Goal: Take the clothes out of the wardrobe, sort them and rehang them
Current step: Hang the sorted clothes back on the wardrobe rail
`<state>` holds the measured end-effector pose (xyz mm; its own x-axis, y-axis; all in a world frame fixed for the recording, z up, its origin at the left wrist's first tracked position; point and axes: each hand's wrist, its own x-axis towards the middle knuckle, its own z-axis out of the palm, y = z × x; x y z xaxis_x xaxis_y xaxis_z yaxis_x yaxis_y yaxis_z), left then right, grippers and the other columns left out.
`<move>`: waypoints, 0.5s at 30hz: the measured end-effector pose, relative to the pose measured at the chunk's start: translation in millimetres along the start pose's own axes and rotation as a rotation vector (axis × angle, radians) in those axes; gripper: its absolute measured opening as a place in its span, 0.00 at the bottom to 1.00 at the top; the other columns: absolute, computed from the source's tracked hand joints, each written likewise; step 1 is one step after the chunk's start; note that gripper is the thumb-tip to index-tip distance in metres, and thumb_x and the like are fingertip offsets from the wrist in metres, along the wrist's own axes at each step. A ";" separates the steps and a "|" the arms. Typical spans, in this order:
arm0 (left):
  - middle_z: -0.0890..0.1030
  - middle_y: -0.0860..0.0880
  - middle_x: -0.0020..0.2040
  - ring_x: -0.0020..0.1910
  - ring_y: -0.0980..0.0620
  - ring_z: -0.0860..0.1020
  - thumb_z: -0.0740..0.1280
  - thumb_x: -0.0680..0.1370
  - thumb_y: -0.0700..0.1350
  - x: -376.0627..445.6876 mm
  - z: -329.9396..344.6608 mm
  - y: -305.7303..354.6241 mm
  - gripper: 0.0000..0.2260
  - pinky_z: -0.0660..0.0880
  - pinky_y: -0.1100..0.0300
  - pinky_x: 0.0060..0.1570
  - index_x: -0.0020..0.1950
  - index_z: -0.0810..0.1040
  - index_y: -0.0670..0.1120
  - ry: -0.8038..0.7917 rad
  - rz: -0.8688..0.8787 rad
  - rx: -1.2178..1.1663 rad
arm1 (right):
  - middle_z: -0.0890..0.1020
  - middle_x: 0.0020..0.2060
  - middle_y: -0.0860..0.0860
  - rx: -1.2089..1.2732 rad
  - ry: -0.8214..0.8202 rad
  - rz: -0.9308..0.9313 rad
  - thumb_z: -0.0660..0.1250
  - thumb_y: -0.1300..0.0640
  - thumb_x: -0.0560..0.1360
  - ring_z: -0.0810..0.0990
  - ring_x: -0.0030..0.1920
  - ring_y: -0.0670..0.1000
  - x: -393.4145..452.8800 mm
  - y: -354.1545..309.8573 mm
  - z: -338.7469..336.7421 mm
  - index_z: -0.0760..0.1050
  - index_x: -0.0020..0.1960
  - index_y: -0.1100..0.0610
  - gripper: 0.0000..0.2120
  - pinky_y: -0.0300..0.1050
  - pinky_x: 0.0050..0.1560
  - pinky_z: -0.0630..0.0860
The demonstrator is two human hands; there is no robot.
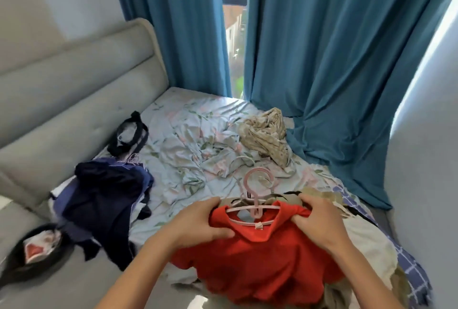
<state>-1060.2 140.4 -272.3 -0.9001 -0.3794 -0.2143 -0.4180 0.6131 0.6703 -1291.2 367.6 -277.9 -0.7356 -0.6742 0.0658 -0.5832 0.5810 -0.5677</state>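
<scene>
My left hand (198, 222) and right hand (319, 219) are both closed on the shoulders of a red shirt (255, 259), 1 at each side of the collar. A pink hanger (255, 207) sits in the neck opening, its hook pointing away from me. The shirt lies on top of a heap of other clothes (366, 241) at the near right of the bed (188, 135), among them beige, white and blue-checked pieces. To the left, a pile of dark navy clothes (106, 199) rests at the bed's edge, with a black garment (128, 135) beyond it. A crumpled beige garment (267, 135) lies farther off, near the blue curtains (334, 61).
</scene>
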 end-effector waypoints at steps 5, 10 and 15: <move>0.79 0.60 0.40 0.41 0.61 0.77 0.68 0.73 0.74 -92.0 -43.8 -21.8 0.21 0.74 0.56 0.48 0.45 0.76 0.56 0.266 -0.136 -0.157 | 0.77 0.28 0.46 0.074 -0.152 -0.213 0.74 0.51 0.64 0.75 0.31 0.45 21.5 -90.1 34.1 0.70 0.32 0.53 0.13 0.53 0.34 0.71; 0.70 0.53 0.34 0.35 0.55 0.69 0.68 0.75 0.67 -148.1 -70.7 -27.0 0.21 0.70 0.47 0.40 0.40 0.67 0.52 0.574 -0.278 -0.076 | 0.76 0.28 0.47 0.174 -0.266 -0.426 0.73 0.51 0.64 0.74 0.29 0.47 43.9 -166.1 58.2 0.68 0.31 0.53 0.14 0.52 0.32 0.69; 0.76 0.46 0.39 0.40 0.48 0.75 0.66 0.73 0.62 -194.4 -76.9 -21.4 0.19 0.74 0.42 0.44 0.42 0.69 0.47 0.753 -0.495 -0.050 | 0.74 0.28 0.48 0.251 -0.362 -0.634 0.72 0.53 0.63 0.72 0.30 0.50 57.6 -227.1 87.5 0.67 0.34 0.51 0.12 0.54 0.32 0.68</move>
<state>-866.8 147.7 -190.4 -0.2923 -0.9560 0.0241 -0.7145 0.2351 0.6590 -1171.0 156.9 -217.0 -0.1029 -0.9759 0.1926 -0.7279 -0.0581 -0.6833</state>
